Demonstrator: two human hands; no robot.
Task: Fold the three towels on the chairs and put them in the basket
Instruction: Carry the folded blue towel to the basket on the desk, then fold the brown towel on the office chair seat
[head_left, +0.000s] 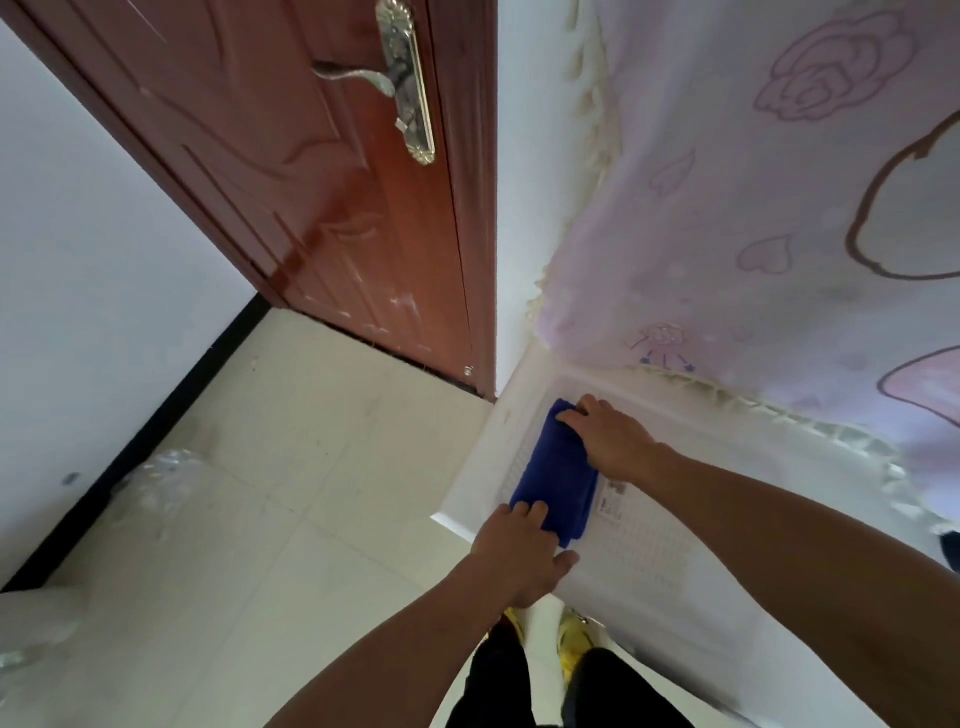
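pink patterned cloth (753, 208) with a fringed edge covers most of the right side, draped over a big white appliance-like surface (675, 457); hard to say just what it is. red-brown door (337, 182) with a metal lever handle (400, 78) stands at upper left, pale tiled floor (285, 467) below it.

no chairs and no basket in view, so the count of finished towels can't be read here. judging by the shape, this blue towel (558, 478) is already folded down to a narrow long strip, lying flat against the white surface near its left corner.

the person's right hand (613, 441) presses the far end of the towel, fingers curled over its edge, closed grip on the cloth. left hand (519, 551) holds the near end, fingers lying on top and thumb spread out to the side; looks more like pinning it down than a full pinch, can't tell if the thumb is under the fabric.

likely left: one more fold end to end, then carry it to the basket. other two towels: status unknown.
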